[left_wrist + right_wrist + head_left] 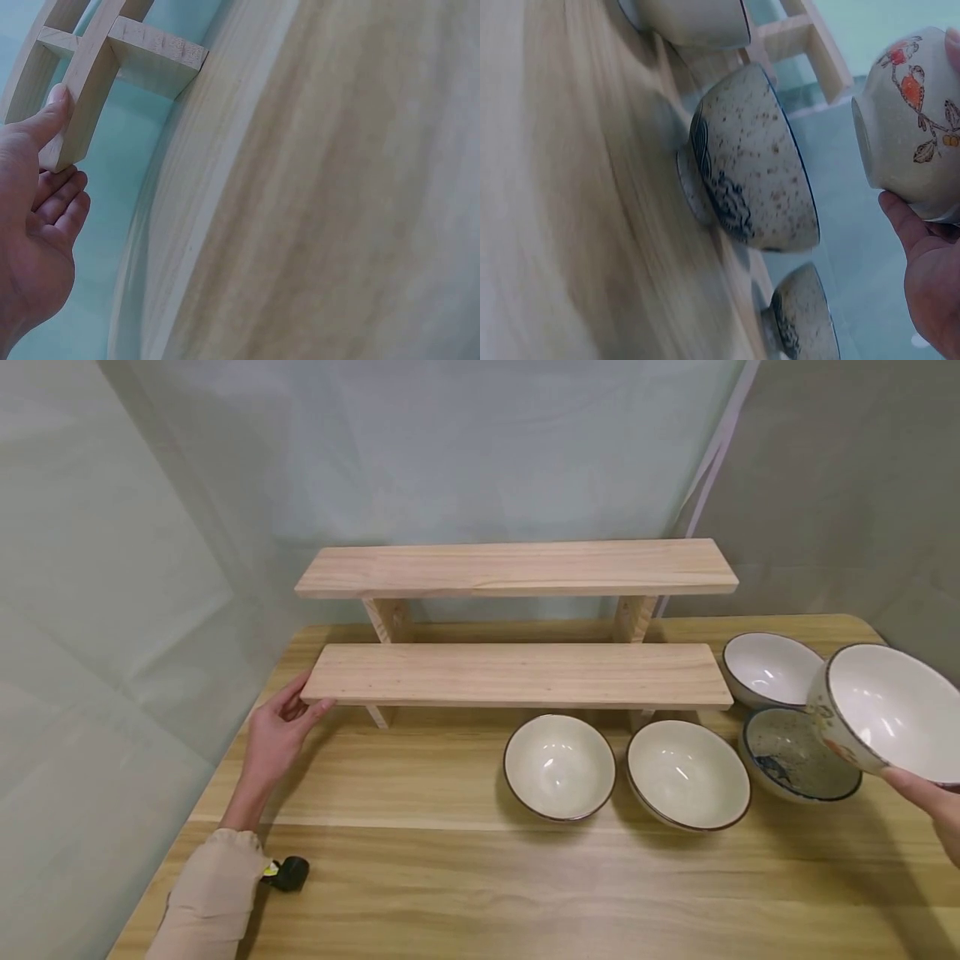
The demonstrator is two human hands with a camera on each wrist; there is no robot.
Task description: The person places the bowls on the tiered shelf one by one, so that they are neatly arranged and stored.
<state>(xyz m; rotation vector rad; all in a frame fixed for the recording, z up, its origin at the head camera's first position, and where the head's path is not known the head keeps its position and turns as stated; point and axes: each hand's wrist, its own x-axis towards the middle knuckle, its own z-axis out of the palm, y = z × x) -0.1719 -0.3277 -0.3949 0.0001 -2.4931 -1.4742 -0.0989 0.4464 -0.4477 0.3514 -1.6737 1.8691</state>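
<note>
At the left end of the two-tier wooden shelf (517,677), my left hand (273,735) pinches the lower board. Its thumb lies on the board's edge, with fingers curled at the end, as the left wrist view shows. My right hand (933,814) holds a bowl (896,714) in the air at the far right, tilted, its pale inside showing. Red and brown painted flowers mark that bowl's outside in the right wrist view. Below it on the table is a speckled bowl (798,756) with a dark blue rim. Part of the right hand is out of frame.
Two cream bowls (558,768) with brown rims stand in front of the shelf's right half. Another white bowl (772,668) is beside the shelf's right end. Pale cloth (480,452) hangs behind the wooden table (420,893). A small black object (288,873) shows by the left sleeve.
</note>
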